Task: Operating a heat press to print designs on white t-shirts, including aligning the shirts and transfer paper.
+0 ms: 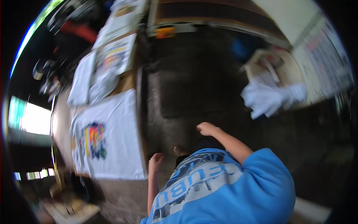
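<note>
My left hand hangs beside the near right corner of a white T-shirt laid flat on a long table, apart from the cloth. Its fingers are loosely curled, with nothing seen in them. That shirt carries a colourful printed picture. Over the dark floor, in front of my body, my right hand is closed in a loose fist, and no object shows in it. Farther along the table lie a second printed white shirt and a bunched white cloth.
At the right, white cloth drapes over the edge of a pale basin-like container. Behind it stands a blue rounded object. A dark floor strip runs beside the table. A yellow-orange box lies at the far end.
</note>
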Demonstrator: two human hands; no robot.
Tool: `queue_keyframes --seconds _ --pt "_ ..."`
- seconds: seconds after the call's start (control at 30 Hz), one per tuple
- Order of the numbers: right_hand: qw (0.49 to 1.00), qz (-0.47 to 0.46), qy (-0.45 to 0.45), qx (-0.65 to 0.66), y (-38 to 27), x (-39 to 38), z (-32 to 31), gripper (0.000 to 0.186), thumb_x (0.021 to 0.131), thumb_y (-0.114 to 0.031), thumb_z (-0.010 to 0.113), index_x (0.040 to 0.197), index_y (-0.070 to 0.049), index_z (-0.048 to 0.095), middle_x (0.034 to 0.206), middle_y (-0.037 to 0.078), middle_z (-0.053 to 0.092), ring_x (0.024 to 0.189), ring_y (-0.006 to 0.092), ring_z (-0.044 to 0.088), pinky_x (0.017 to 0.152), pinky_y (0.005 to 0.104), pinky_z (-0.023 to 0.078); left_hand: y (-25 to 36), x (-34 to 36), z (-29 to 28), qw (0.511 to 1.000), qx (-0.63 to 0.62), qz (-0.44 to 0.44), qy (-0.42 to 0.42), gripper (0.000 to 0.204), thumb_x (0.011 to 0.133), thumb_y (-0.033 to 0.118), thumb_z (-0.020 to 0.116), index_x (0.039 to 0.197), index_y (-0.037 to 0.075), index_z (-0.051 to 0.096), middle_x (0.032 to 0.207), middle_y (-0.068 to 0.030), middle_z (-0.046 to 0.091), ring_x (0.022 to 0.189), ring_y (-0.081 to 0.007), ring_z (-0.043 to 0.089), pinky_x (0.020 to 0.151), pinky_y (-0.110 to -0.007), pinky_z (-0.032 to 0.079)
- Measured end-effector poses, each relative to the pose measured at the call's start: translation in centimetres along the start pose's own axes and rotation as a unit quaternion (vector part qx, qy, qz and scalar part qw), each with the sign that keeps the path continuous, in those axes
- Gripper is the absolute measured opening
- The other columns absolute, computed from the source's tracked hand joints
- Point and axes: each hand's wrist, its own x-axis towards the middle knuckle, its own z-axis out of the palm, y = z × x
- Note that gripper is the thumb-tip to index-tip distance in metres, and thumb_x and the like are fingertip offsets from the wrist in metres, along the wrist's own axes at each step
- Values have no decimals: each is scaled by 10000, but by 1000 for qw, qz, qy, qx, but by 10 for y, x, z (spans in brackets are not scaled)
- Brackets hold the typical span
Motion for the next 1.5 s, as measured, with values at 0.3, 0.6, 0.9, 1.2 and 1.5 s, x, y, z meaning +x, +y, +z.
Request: queue_keyframes --seconds 0.3,0.6,0.9,1.2,1.5 --pt "985 46 120 115 99 -148 -27 207 727 -54 486 885 -54 619 911 147 617 892 299 585 760 389 463 116 51 110 979 162 80 -96 203 780 129 569 954 39 620 822 -109 650 778 -175 626 698 -285 473" --pt "890 235 313 232 296 -367 -24 149 733 -105 541 833 -54 639 775 131 642 739 270 626 661 351 492 253 20 331 926 146 152 -313 224 777 124 576 977 29 608 872 -114 649 805 -202 626 726 -298 477" --pt "785 296 455 298 429 -460 -87 100 773 -75 571 841 -19 620 724 99 627 662 197 605 615 301 474 330 44 452 847 257 210 -416 240 763 123 594 988 41 607 912 -111 646 845 -210 625 751 -317 484" --pt "791 255 472 294 511 -446 -167 137 773 -108 556 859 -22 617 796 157 637 734 283 622 655 346 483 444 129 572 805 302 279 -429 227 769 139 576 970 37 600 901 -104 643 837 -218 617 729 -325 482" --pt "741 285 545 271 636 -486 -203 223 772 -56 548 990 -20 575 719 61 621 586 125 585 551 268 472 591 162 695 745 299 439 -403 183 774 126 534 928 46 594 856 -123 599 791 -259 589 698 -341 470"
